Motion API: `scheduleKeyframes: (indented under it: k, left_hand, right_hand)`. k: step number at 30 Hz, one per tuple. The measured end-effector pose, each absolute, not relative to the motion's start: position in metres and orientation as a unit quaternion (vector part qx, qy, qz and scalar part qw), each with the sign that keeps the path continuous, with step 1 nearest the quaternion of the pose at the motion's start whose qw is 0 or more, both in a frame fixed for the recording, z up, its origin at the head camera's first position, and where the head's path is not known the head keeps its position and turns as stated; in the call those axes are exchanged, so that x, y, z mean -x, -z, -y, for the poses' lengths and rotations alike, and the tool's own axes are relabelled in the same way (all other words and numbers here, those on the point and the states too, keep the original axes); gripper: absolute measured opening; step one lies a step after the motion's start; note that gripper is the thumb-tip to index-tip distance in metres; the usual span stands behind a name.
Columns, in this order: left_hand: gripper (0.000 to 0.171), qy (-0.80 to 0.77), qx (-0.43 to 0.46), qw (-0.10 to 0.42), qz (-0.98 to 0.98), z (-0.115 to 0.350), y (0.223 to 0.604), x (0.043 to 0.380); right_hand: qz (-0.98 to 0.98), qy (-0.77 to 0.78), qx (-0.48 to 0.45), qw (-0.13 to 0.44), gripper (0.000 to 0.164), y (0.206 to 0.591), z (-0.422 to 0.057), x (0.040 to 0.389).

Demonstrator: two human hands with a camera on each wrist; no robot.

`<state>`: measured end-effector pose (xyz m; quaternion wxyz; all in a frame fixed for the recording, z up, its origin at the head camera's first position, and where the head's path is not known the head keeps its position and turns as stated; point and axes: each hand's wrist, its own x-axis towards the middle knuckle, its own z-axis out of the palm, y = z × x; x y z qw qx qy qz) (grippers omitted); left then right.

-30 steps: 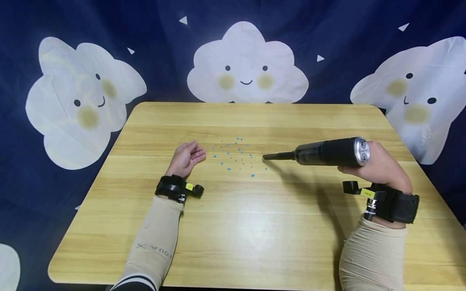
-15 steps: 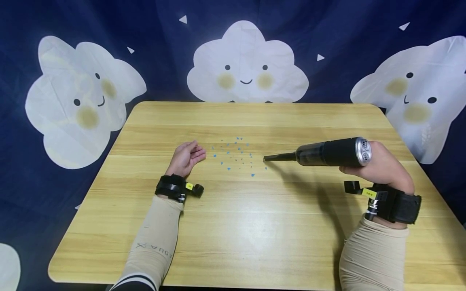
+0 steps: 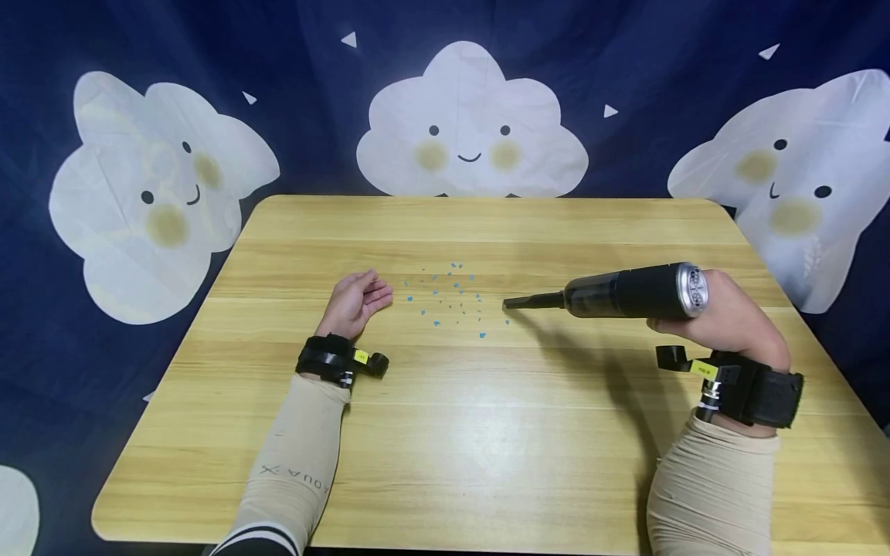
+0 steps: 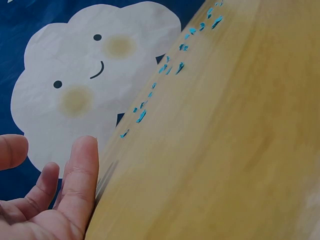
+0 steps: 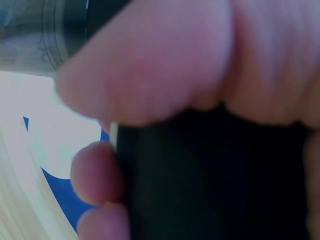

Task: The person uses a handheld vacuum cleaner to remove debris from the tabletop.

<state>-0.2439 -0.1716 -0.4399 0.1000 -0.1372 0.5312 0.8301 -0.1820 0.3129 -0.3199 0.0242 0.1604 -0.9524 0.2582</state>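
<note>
My right hand (image 3: 730, 313) grips a black handheld vacuum cleaner (image 3: 647, 290) with a clear barrel and a narrow nozzle (image 3: 531, 300). The nozzle points left, its tip close to the table at the right side of several scattered blue scraps (image 3: 436, 323). In the right wrist view, thumb and fingers wrap the dark handle (image 5: 215, 175). On the left of the scraps, my left hand (image 3: 354, 303) rests on its side on the table, fingers loosely bent and holding nothing. The left wrist view shows the blue scraps (image 4: 180, 68) spread beyond the fingertips.
The wooden table (image 3: 445, 448) has rounded corners. Behind it hangs a dark blue curtain (image 3: 306, 100) with smiling white clouds (image 3: 469, 100). Both wrists wear black straps with small cameras, the left one (image 3: 327, 355) near the table surface.
The vacuum cleaner and right hand have shifted very slightly to the right since the first frame. The left hand and the blue scraps look the same.
</note>
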Motion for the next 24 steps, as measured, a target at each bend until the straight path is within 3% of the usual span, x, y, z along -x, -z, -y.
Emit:
scheduleKeyframes:
  k: [24]
  left_hand:
    - [0.042, -0.832, 0.140, 0.102, -0.528, 0.1718, 0.4395, 0.2435]
  right_hand:
    - [0.954, -0.255, -0.157, 0.020, 0.038, 0.3170, -0.3154, 0.1808]
